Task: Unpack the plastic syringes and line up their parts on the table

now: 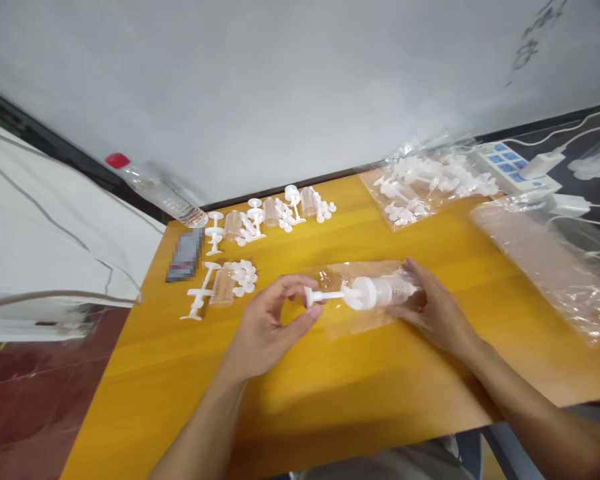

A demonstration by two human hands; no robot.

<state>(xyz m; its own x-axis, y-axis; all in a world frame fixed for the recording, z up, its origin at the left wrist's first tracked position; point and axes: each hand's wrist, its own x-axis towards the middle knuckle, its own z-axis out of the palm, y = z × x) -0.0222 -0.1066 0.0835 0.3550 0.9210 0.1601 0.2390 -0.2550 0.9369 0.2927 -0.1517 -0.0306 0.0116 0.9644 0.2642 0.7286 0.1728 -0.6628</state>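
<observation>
Over the middle of the table, a large plastic syringe [375, 293] with a white plunger and a clear barrel lies sideways between my hands. My left hand [273, 327] holds the plunger's end between thumb and fingers. At the other end, my right hand [437, 310] is closed around the barrel's tip, which the fingers partly hide. The plunger stands well out of the barrel. Behind and below the syringe is a thin clear plastic bag [337, 323]. To the left of my left hand are a loose white plunger [199, 292], a clear barrel [223, 287] and small white nozzles [244, 277].
More plungers, barrels [271, 212] and nozzles stand in sets along the back. A red-capped bottle [163, 193] and a blurred dark packet [185, 255] are at left. Bagged white parts [425, 180], a clear bag stack [545, 260] and a power strip [513, 167] are at right.
</observation>
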